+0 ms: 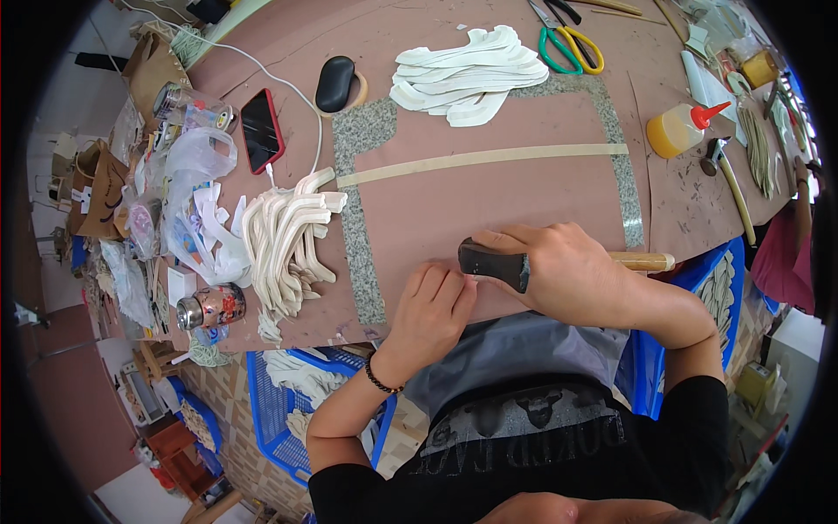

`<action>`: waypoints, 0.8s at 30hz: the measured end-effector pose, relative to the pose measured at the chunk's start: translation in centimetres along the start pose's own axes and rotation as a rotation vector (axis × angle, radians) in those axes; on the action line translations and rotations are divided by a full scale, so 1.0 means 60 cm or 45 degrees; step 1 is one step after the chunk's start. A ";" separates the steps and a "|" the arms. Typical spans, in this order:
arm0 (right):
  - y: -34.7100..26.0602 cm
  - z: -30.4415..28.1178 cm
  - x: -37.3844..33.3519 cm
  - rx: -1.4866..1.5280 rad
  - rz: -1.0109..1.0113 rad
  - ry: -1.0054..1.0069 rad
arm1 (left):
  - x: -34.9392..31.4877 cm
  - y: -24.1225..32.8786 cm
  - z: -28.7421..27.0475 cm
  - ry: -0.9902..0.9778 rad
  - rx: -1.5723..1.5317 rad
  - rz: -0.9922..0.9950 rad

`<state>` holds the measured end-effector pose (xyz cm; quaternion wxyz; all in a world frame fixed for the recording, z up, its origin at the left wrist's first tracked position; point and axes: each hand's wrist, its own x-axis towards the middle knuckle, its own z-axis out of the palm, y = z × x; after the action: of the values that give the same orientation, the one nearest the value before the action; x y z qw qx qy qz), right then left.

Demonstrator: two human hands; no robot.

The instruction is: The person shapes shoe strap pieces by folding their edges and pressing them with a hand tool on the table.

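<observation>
My right hand (567,272) is wrapped round a hammer (493,265) near the front edge of the table. Its dark, blocky head faces left, and the pale wooden handle sticks out to the right of my wrist. Beside the head, my left hand (429,307) rests with its fingers bent and drawn together. A small pale bit shows at those fingertips, mostly hidden by hand and hammer. Beyond both hands, a stack of flat white curved pieces (463,72) lies on the brown tabletop (489,205). Folded cream strips (292,240) are piled to the left.
A phone (262,131) with a cable lies left, near plastic bags (201,157) and a patterned flask (211,306). Scissors (569,45), a yellow glue bottle (676,131) and another hammer (731,188) lie right. Blue baskets (271,428) stand below the table edge. Another person (790,244) is far right.
</observation>
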<state>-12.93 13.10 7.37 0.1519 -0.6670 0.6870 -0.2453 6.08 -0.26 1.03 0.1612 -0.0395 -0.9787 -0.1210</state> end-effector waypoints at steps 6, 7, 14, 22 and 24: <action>0.001 0.008 0.000 0.057 0.046 0.029 | -0.009 0.010 0.010 0.190 -0.026 -0.291; 0.001 0.008 0.000 0.052 0.052 0.011 | -0.011 0.013 0.011 0.253 -0.124 -0.361; 0.000 -0.004 0.007 -0.050 -0.033 0.058 | -0.010 0.030 0.018 0.258 -0.268 -0.416; -0.003 0.004 0.007 -0.029 -0.082 0.043 | -0.007 0.042 0.005 0.175 -0.111 -0.468; -0.001 0.004 0.006 -0.036 -0.084 0.005 | -0.010 0.044 0.006 0.236 -0.165 -0.609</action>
<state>-12.77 12.72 7.22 0.1328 -0.6908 0.6684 -0.2416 6.83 2.39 1.09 0.2143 0.1939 -0.9315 -0.2211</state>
